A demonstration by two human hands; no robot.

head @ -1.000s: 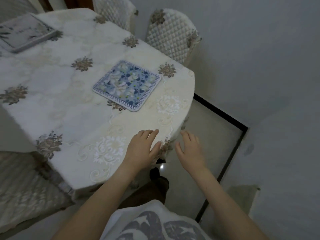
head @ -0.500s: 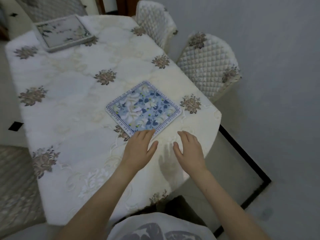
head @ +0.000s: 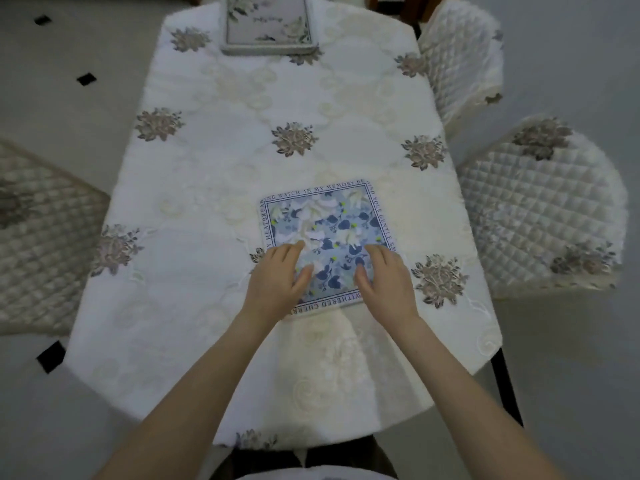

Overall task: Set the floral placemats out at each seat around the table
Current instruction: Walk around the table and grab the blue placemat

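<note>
A square blue floral placemat with a lettered border lies flat on the white embroidered tablecloth of the table, near my end. My left hand rests palm down on its near left corner, fingers apart. My right hand lies the same way on the near right corner. Neither hand curls around the mat's edge; the near corners are hidden under them. At the table's far end lies a grey floral flat piece, thick like a stack or a box.
Two quilted white chairs stand along the table's right side and another quilted chair on the left. Pale tiled floor with small black insets surrounds the table. The table's near edge is just in front of me.
My view has swung from the table's right corner to its near end. Both hands moved forward from the table edge onto the blue mat, which now sits square to me.
</note>
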